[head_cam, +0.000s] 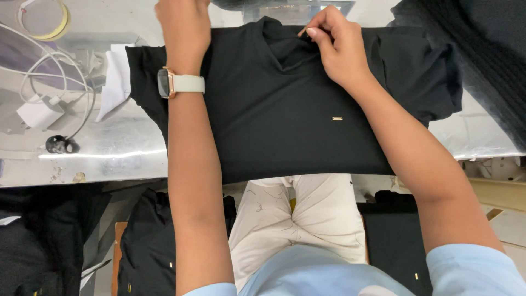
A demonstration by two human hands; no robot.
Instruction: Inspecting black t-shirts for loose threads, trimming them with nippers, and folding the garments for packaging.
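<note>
Black soft knit shirt (285,109) on shiny metal counter (109,153): limp, light. Right hand (339,49) fingers pinch its collar (best grip); left hand (183,30) presses shoulder, fingers hidden.

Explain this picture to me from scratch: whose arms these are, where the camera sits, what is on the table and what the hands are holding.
There is no machine here. The camera is worn on a person's head and looks down, so both bare arms are that person's own. The left hand, with a white-strapped watch on its wrist, presses on a black shirt spread over a shiny metal table. The right hand pinches the fabric at the shirt's collar. A small metal tag sits on the shirt's front. To the left lie white cables, a white charger and a roll of tape. More dark garments are stacked below the table edge.
</note>
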